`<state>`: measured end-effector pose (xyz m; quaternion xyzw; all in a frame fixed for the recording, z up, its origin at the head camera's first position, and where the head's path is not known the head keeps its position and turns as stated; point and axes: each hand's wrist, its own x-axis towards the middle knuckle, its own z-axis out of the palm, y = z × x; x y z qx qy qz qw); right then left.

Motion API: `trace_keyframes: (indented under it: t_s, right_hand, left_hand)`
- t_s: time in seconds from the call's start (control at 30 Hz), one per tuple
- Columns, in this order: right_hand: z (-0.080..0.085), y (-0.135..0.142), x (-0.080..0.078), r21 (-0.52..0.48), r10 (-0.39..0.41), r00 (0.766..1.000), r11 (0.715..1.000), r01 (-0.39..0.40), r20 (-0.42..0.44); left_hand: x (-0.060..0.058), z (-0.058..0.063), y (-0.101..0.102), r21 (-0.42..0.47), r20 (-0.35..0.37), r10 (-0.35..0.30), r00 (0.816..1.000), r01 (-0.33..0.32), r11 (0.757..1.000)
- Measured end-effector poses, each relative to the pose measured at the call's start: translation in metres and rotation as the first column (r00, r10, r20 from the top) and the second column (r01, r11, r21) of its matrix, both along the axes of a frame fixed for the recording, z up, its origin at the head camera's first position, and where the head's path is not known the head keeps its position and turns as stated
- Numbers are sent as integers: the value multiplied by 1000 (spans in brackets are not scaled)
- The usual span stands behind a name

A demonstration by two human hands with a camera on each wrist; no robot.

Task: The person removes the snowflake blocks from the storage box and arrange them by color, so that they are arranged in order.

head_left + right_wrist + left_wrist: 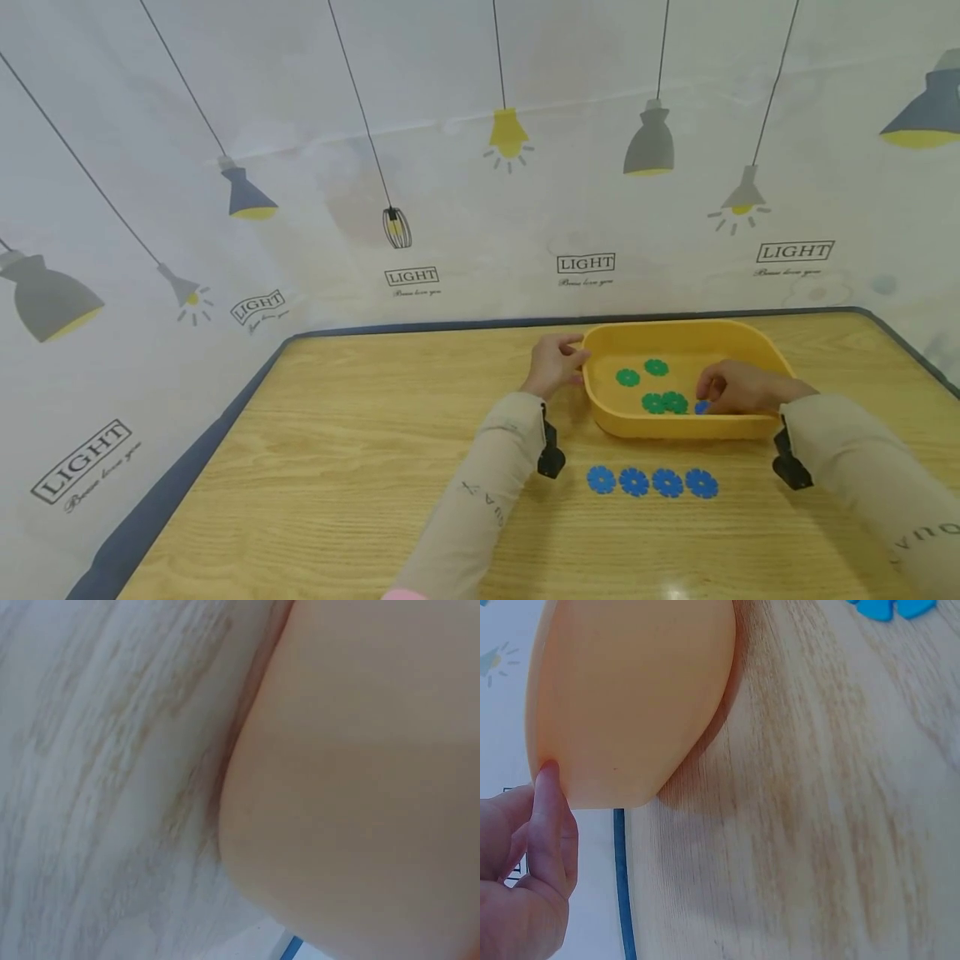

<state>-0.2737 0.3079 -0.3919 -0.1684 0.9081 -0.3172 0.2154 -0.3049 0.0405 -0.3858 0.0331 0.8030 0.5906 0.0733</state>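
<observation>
My left hand (553,365) holds the rim of a yellow plastic basin (686,427) at its left end. In the left wrist view a fingertip of the left hand (536,862) presses the basin's wall (637,697). My right hand (746,387) reaches inside the basin, its curled fingers pinching a blue flower-shaped plastic disc (702,407) that they partly cover. Several green flower discs (656,367) lie on the basin floor, two of them overlapping. In the right wrist view only the basin's outer wall (352,787) shows, and that hand is hidden.
A row of several blue flower discs (633,482) lies on the wooden table (375,467) in front of the basin. The basin stands near the table's dark back edge (450,326). Behind rises a pale wall covering (450,208) printed with lamps.
</observation>
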Motion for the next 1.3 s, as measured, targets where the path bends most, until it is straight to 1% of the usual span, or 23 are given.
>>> trace_keyframes:
  t_s: [0.1,0.17,0.27,0.33,0.5,0.6,0.73,0.83,0.97,1.1,1.17,1.3]
  right_hand:
    - [-2,0,-2,-10,-27,999,1000,27,-21]
    - [-4,0,-3,-18,-39,998,999,38,-50]
    - [-6,0,-5,-18,-41,993,999,39,-111]
    - [-6,0,-5,-19,-36,991,999,34,-127]
    - [-3,1,-3,-57,-24,995,998,19,-94]
    - [-2,2,-1,-57,-31,996,998,26,-85]
    - [-2,2,0,-52,-46,992,998,40,-120]
    - [-3,2,1,-66,-44,986,997,34,-160]
    - [0,2,5,-114,-50,983,993,30,-175]
    - [7,3,11,-176,-58,981,984,25,-187]
    - [12,4,16,-220,-63,980,975,21,-188]
    - [23,5,29,-294,-98,979,955,43,-176]
  left_hand:
    - [0,0,0,8,4,-5,1000,5,1000]
    - [-1,0,0,6,4,-6,1000,6,1000]
    - [-1,-1,0,1,4,1,1000,-1,1000]
    - [-1,-1,0,-4,2,4,1000,-4,1000]
    - [-2,-1,1,1,-3,4,1000,-4,1000]
    - [-2,-2,1,-1,-3,4,1000,-4,1000]
    - [-2,-2,1,-7,1,2,1000,-2,1000]
    - [-2,-3,0,-9,2,10,1000,-10,1000]
    - [-1,-4,0,-13,4,16,1000,-16,1000]
    - [0,-4,0,-10,7,10,1000,-10,1000]
    - [1,-3,0,-6,7,11,1000,-11,1000]
    - [0,-2,1,-1,-5,10,1000,-10,1000]
